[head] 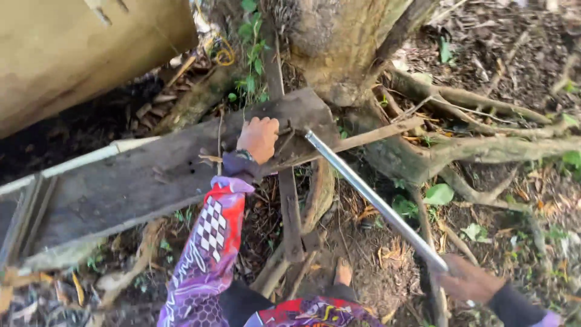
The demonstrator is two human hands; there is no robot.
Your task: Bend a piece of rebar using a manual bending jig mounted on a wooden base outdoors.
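- The left hand [259,137] is closed into a fist on the upper edge of a weathered grey wooden plank [151,175], knuckles up, pressing near the plank's end.
- The right hand [469,281], blurred at the lower right, is wrapped shut around the near end of a long metal pipe [375,203].
- The pipe is smooth, round and silvery; it runs diagonally from the right hand up to the plank, its far tip lying just beside the left hand.
- The plank is rough, flat and dark with small holes, sloping down to the left, where it meets a pale-edged frame [24,200].
- Both sleeves are dark-cuffed; the left one [209,242] is purple and red with a checkered patch.
- Behind stands a tree trunk [339,42] with gnarled roots [478,145] spreading over leaf-strewn soil.
- A tan slab [78,54] fills the upper left, cut off by the edge.
- A bare foot [343,274] shows below, partly hidden.
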